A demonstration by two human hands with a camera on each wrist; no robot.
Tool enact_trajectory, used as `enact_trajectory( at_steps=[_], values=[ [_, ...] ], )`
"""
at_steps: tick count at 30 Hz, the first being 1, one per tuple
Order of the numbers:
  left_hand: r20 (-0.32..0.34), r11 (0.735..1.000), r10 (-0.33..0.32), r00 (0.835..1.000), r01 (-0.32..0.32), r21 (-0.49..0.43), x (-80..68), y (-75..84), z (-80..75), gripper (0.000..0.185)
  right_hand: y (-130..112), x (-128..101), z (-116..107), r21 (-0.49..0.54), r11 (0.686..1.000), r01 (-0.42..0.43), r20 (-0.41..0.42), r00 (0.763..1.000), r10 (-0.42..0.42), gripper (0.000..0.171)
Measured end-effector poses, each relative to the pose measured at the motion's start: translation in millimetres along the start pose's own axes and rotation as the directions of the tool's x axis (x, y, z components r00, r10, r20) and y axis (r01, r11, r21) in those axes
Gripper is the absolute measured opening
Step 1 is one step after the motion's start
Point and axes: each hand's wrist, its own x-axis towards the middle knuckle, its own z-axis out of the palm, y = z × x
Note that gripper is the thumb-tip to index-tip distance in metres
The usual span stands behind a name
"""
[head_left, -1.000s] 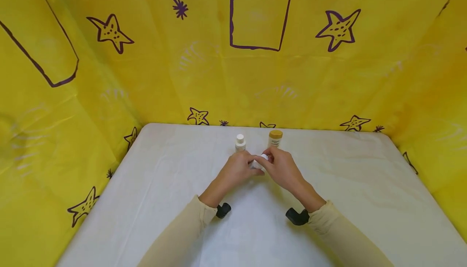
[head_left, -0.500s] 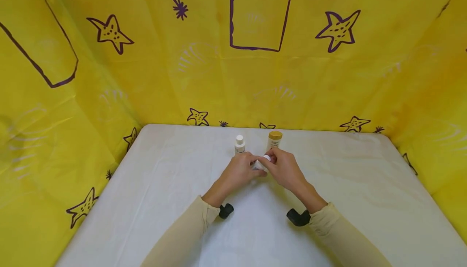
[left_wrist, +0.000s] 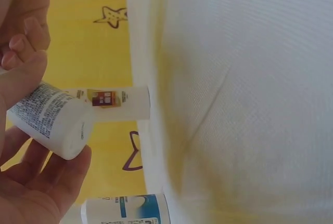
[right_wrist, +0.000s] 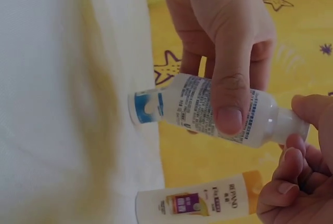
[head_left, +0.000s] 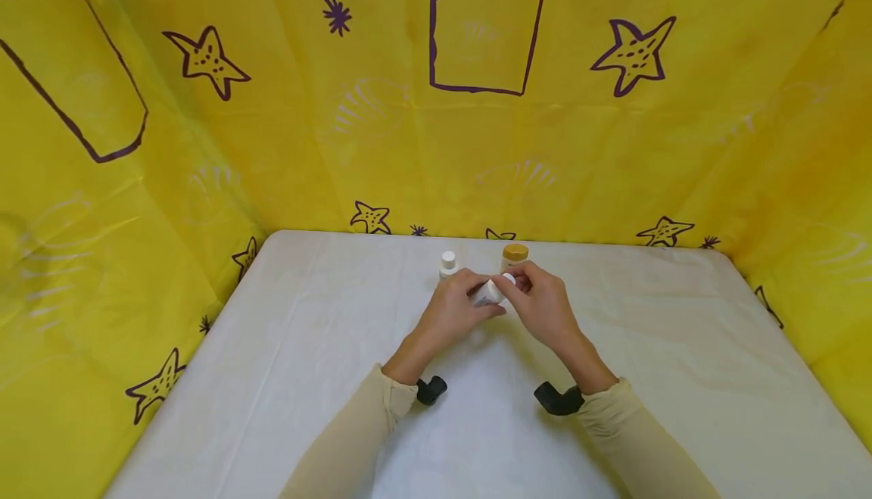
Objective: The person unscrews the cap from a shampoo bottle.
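From the head camera we see our left hand (head_left: 455, 308) curled around a small white bottle (head_left: 487, 293), lifted above the white table (head_left: 272, 347) near its far edge, while our right hand (head_left: 541, 304) pinches the bottle's white cap (head_left: 508, 279) with fingertips. Just beyond the hands stand a white-capped bottle (head_left: 447, 263) and a yellow-capped bottle (head_left: 514, 257), both upright and near the yellow star-printed backdrop (head_left: 286, 105). In the left wrist view, the thumb and fingers (left_wrist: 47, 193) grip the small white bottle (left_wrist: 52, 120), its flat base turned to the camera and fine print along its side; the yellow-capped bottle's label (left_wrist: 112, 102) shows behind it, and the other standing bottle (left_wrist: 127, 211) at the lower edge. In the right wrist view, the left hand (right_wrist: 223, 31) wraps the held bottle (right_wrist: 208, 110), thumb pressed across its printed label, and the right fingertips (right_wrist: 307, 107) close on the cap (right_wrist: 289, 125). The yellow-capped bottle (right_wrist: 200, 200) shows below it.
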Motion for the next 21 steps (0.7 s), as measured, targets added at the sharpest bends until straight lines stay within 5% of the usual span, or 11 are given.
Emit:
enact_trajectory(
  at_steps=[12,21],
  values=[
    [-0.047,0.998,0.047,0.998,-0.049,-0.036,0.9,-2.8,3.3,0.043,3.2,0.0,-7.5,0.034,0.999,0.01,0.068,0.998,-0.012,0.02],
    [-0.032,0.995,0.094,0.995,-0.094,-0.011,1.7,-2.1,-1.0,0.042,8.0,0.9,-9.2,-0.009,0.987,0.16,0.048,0.986,-0.16,0.018]
  ],
)
